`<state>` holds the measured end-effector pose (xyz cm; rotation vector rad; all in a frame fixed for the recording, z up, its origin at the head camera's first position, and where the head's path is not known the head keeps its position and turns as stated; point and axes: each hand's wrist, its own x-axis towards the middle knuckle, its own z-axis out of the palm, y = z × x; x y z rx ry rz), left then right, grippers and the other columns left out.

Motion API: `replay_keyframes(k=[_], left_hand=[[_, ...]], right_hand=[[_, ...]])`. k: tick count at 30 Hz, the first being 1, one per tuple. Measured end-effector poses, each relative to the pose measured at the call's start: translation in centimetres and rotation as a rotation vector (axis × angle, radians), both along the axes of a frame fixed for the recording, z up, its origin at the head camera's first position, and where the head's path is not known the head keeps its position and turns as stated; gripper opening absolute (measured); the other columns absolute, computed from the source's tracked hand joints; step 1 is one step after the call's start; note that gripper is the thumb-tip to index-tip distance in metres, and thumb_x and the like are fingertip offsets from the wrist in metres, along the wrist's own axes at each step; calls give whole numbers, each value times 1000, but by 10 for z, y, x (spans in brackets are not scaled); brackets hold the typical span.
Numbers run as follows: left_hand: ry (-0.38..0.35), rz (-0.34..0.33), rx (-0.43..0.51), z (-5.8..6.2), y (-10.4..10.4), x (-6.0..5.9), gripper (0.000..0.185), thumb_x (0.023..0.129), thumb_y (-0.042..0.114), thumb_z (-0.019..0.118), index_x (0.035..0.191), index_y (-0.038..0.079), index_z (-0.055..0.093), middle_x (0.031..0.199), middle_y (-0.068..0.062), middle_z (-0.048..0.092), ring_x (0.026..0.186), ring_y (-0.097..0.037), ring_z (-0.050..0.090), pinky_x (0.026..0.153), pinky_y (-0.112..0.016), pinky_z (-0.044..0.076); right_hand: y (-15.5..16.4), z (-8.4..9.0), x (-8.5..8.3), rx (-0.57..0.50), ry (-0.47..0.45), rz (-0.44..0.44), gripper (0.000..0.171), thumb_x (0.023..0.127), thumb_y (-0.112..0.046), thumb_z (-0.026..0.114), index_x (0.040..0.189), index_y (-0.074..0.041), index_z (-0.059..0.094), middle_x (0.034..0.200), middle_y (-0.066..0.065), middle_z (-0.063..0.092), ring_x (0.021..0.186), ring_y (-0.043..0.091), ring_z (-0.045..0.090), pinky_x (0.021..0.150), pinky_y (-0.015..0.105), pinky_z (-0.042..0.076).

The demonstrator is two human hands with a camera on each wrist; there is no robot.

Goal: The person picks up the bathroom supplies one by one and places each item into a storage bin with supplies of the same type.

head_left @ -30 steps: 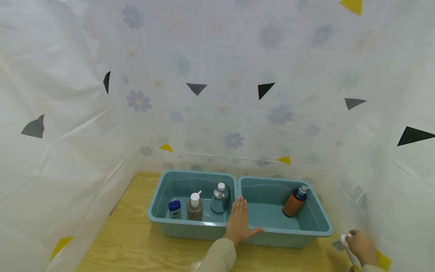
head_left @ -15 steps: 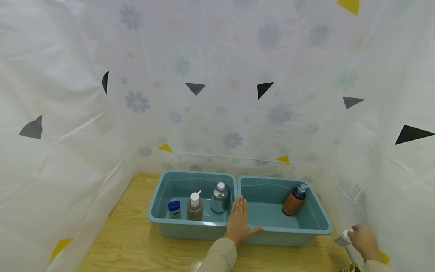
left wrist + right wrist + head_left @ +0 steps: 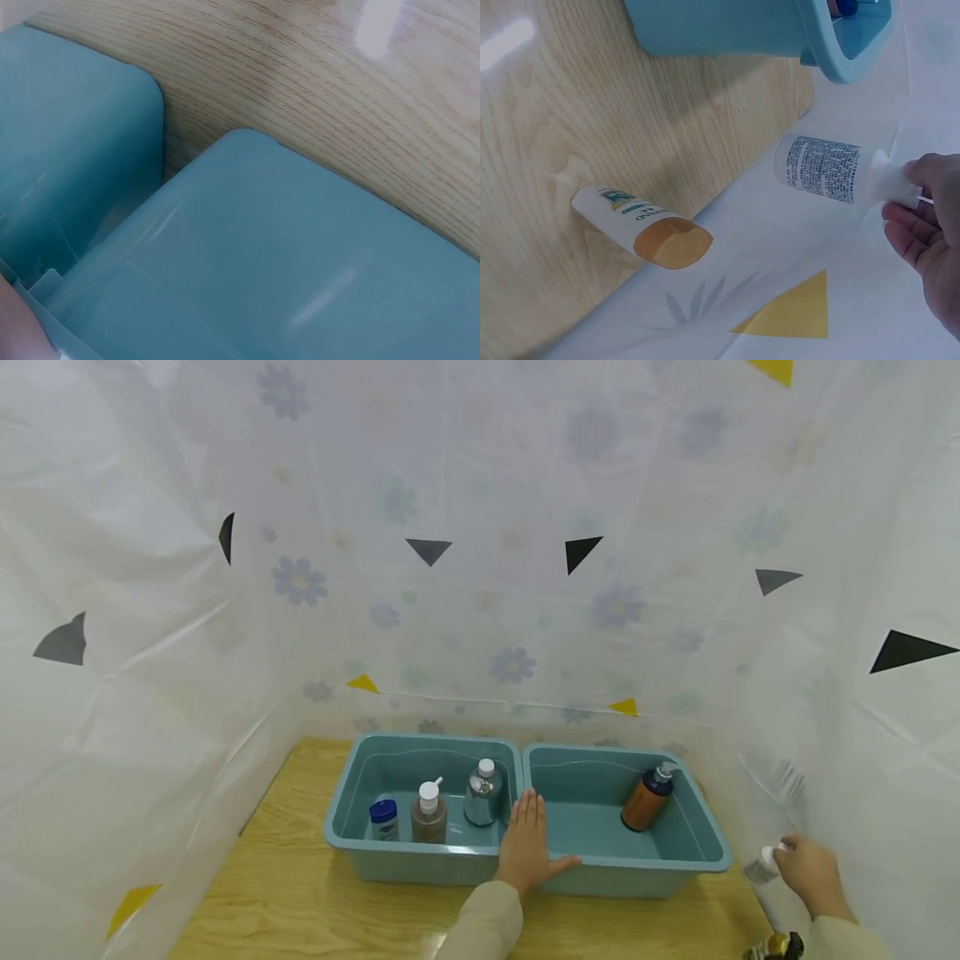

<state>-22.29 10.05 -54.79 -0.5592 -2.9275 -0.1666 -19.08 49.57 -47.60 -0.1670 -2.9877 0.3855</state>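
Note:
My left hand lies with straight fingers over the adjoining rims of two blue-green plastic bins, the left bin and the right bin. At the right, my right hand pinches a small bottle by its white top; it is tilted above the table's right edge, its printed label showing in the right wrist view. Inside the left bin stand a blue-capped container, a pump bottle and a clear white-capped bottle. An amber pump bottle leans in the right bin.
A white bottle with an orange cap stands on the wooden table near its edge. At the head view's bottom edge a gold and black object is partly cut off. Plastic sheeting hangs close beside my right hand.
My right hand has risen a little in the head view, with the small bottle in its grip. More of the gold and black object shows. The left hand stays on the rims.

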Motion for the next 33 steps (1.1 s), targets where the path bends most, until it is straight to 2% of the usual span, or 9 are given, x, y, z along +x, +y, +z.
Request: replay_keyframes(k=[2,8,11,27,33], left_hand=[[0,-3,2,0,0,0,105,76,81,35,144,1,29,152,-16,27,143,-26,21,114,-35,25],[3,1,-19,0,0,-2,106,76,82,32,144,2,29,152,-15,26,143,-26,21,114,-35,24],[3,0,-22,-1,0,-2,106,76,82,32,144,2,29,153,-15,25,143,-25,21,115,-35,24],[33,7,-26,-3,1,0,105,76,82,31,144,3,32,152,-14,28,143,-25,22,114,-35,25],[33,0,-22,-4,1,-1,105,77,82,31,144,2,31,152,-15,27,142,-26,22,114,-35,25]], right_hand=[[-1,4,-1,3,21,-6,33,79,-3,52,95,25,52,93,42,57,88,58,53,76,59,43],[-6,12,-5,14,163,12,29,78,-1,54,91,26,54,87,42,57,82,59,53,72,60,43],[-8,18,-6,10,195,15,29,78,0,54,91,26,55,87,42,57,81,59,53,70,60,43],[-19,40,-12,-6,227,25,31,81,0,54,96,27,55,92,43,56,86,59,52,70,60,43],[-24,43,-15,-16,284,42,30,79,0,55,95,26,56,91,43,56,84,59,52,69,60,43]])
